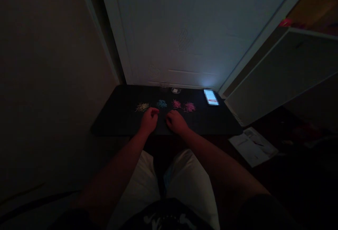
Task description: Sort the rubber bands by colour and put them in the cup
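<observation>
My left hand (150,119) rests over the dark table (113,117), its fingers curled together close to a pile of pale yellow thin pieces (142,107). Just beyond its fingertips lies a small heap of blue thin pieces (162,103). Across a narrow gap, my right hand (175,120) is also closed, fingers bent inward, in front of a pink pile (176,103). A purplish-pink pile (189,107) sits further right. The dim light hides whatever either hand may be holding.
A lit phone (211,97) lies at the table's back right. Near the back edge stands a small clear round container (175,90). A white panel (169,33) with heart shapes rises behind. An open book or papers (253,146) lie lower right, beyond the table.
</observation>
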The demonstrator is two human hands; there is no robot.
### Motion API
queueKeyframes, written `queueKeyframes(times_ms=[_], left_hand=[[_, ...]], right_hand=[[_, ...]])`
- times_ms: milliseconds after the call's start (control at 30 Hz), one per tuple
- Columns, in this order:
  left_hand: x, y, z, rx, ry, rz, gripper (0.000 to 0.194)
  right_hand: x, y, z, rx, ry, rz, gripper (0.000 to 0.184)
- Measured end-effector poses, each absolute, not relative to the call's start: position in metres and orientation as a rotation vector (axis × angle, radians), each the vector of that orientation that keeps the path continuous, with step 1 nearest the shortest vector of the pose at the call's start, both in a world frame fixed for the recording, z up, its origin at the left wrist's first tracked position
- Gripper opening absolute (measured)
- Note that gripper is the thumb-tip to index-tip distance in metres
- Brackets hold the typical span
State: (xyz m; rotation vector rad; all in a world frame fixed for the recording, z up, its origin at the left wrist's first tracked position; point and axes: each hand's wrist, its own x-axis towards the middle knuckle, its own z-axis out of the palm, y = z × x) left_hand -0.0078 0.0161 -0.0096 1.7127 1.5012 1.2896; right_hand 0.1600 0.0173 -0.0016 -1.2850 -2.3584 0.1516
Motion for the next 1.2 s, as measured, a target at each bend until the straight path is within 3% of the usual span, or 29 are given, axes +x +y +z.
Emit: queueKeyframes(times_ms=[200,400,633,900,1200], left_hand=[[-0.001,0.012,-0.006,2.093,1.567,1.067,0.028],[0.002,0.010,-0.005,2.185,1.521,0.924,0.023],[0.002,0.013,-0.007,2.039,1.526,0.947,0.021],[-0.002,0.014,-0.005,1.928,1.488,1.081,0.025],[0.001,0.012,-0.006,2.170,1.419,1.033,0.031]], right_hand=[[0.164,0.011,-0.001,-1.209,-2.201,0.235,0.017],[0.181,0.005,-0.003,-1.367,-1.940,0.141,0.031],[0.185,0.008,-0.007,-1.539,-2.088,0.144,0.035],[0.191,0.004,-0.005,-1.455,-1.867,0.484,0.037],[0.171,-0.025,-0.003,-1.459,-1.894,0.441,0.036]])
